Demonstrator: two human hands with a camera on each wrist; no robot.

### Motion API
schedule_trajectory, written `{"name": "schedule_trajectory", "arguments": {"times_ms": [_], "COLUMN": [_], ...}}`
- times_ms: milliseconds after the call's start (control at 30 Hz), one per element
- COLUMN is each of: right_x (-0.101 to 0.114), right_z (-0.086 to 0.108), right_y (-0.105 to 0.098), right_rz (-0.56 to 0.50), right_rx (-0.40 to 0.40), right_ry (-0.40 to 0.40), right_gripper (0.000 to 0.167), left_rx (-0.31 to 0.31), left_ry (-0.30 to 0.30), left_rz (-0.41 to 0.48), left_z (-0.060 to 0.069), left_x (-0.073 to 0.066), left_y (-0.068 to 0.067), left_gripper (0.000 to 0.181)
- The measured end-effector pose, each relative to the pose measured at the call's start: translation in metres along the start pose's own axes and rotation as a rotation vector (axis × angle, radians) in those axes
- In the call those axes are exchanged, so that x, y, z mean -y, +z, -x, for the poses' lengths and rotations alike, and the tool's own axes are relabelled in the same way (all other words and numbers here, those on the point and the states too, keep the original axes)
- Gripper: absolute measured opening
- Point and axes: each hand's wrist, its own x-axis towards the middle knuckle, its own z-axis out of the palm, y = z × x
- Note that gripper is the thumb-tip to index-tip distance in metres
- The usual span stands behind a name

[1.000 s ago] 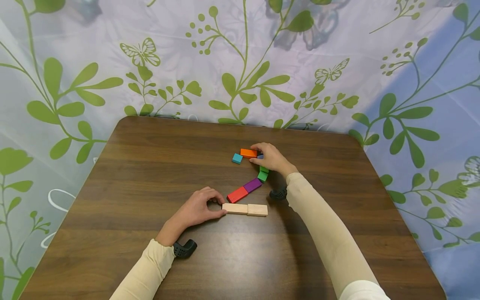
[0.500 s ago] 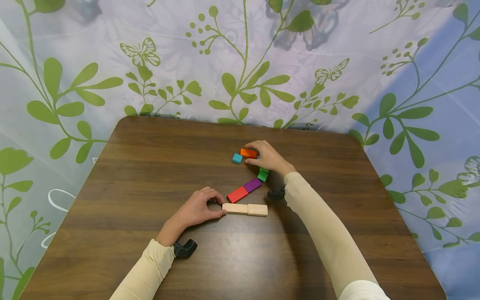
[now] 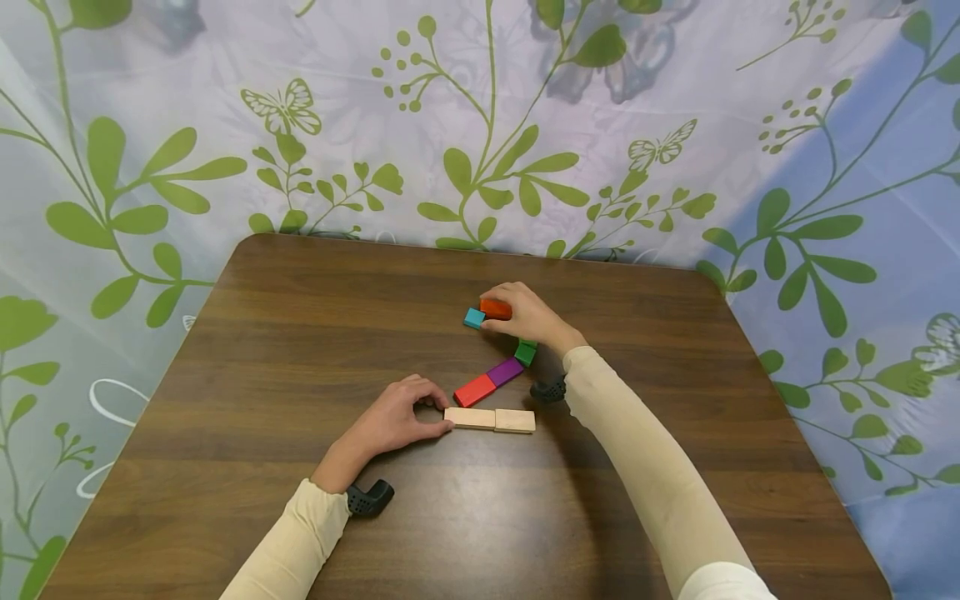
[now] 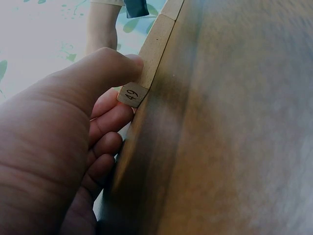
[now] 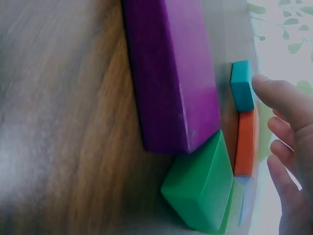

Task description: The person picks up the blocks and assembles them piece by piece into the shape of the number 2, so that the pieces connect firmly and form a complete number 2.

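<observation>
My left hand pinches the left end of a plain wooden block between thumb and fingers; its end is marked 49 in the left wrist view. A second plain wooden block lies end to end with it. My right hand is spread over an orange block, thumb tip near a light-blue block touching its left end. In the right wrist view the thumb and fingers stand apart, loosely bent; whether the thumb touches the light-blue block I cannot tell.
A red block, a purple block and green blocks continue the curved row. A pale-blue block beside the orange one is hidden by my hand in the head view. A patterned cloth hangs behind the brown table.
My right hand has slid left along the row, from the blue block's end of the orange block toward the light-blue block. My left hand has stayed put.
</observation>
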Motion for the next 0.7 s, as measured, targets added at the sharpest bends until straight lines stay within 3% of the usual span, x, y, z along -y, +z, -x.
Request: {"name": "schedule_trajectory", "arguments": {"times_ms": [700], "right_x": [0.013], "right_z": [-0.006], "right_y": [0.009], "right_rz": [0.026], "right_rx": [0.023], "right_ry": [-0.054], "right_gripper": [0.045], "left_rx": [0.003], "left_ry": [0.007], "left_rz": [0.007], "left_z": [0.000], "left_x": [0.000], "left_y": [0.000], "left_gripper": [0.019]}}
